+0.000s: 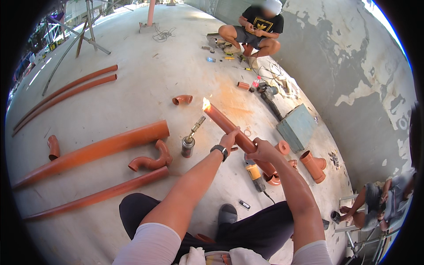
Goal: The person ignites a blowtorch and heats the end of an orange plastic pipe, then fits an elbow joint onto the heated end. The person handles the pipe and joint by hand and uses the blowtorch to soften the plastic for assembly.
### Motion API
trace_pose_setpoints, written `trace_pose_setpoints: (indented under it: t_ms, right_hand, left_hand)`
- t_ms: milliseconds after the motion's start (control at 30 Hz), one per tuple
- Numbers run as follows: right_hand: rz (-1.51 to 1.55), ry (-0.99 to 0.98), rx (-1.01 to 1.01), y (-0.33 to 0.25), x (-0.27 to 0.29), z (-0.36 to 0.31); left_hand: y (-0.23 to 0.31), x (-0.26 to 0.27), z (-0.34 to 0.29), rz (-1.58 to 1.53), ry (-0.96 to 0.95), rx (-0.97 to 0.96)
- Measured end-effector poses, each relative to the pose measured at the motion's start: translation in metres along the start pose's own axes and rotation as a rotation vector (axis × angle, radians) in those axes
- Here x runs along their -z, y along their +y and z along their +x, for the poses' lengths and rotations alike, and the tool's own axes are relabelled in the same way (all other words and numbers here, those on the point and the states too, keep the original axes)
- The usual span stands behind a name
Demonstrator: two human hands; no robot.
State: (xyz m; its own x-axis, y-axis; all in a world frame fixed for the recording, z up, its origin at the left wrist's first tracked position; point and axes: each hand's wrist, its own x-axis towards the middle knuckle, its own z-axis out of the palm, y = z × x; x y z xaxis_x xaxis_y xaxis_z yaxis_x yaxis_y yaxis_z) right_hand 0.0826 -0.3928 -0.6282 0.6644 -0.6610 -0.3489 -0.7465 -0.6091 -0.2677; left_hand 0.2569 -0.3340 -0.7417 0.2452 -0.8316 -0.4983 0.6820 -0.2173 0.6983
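An orange-brown plastic pipe (221, 118) slants across in front of me, its far end up and to the left. My left hand (229, 141) is closed around its middle, and a dark watch is on that wrist. Nearer its lower end, my right hand (264, 151) grips the same pipe. A flame (206, 104) shows at the far end. Below that end stands a blowtorch (188, 145) on a small canister, its nozzle tilted toward the flame. Beside the pipe's lower part lies a yellow-and-black power tool (254, 172). An orange fitting (273, 179) is at the lower end.
Long orange pipes (106, 142) and a curved trap fitting (152, 157) lie to the left. An elbow (182, 100) sits farther off. On the right are a grey-green case (297, 127) and a tee fitting (314, 167). One person (258, 31) squats by the wall; another (375, 201) sits at right.
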Motion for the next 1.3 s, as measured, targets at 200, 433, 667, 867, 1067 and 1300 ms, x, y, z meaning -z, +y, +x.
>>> trace_pose_setpoints:
  t_ms: [200,433,667,867,1067,1300]
  right_hand:
    - [-0.061,-0.018,0.017,0.002,0.001,0.002]
    - [0.107,-0.005,0.024,0.019,-0.007,0.002]
    - [0.06,-0.123,-0.011,0.01,0.0,0.005]
    - [0.02,-0.032,-0.003,0.006,0.001,-0.005]
    - [-0.052,-0.092,-0.051,-0.005,0.006,-0.002]
    - [0.043,-0.104,-0.046,0.001,0.012,-0.006]
  left_hand:
    - [-0.005,0.005,0.006,0.043,-0.062,-0.062]
    - [-0.012,0.006,0.012,-0.095,-0.128,-0.034]
    - [-0.005,0.001,0.001,-0.124,-0.091,-0.029]
    - [0.006,-0.004,-0.012,0.012,-0.051,0.037]
    - [0.007,0.004,-0.008,-0.069,-0.131,0.004]
    - [0.006,-0.002,-0.008,-0.185,-0.138,0.009]
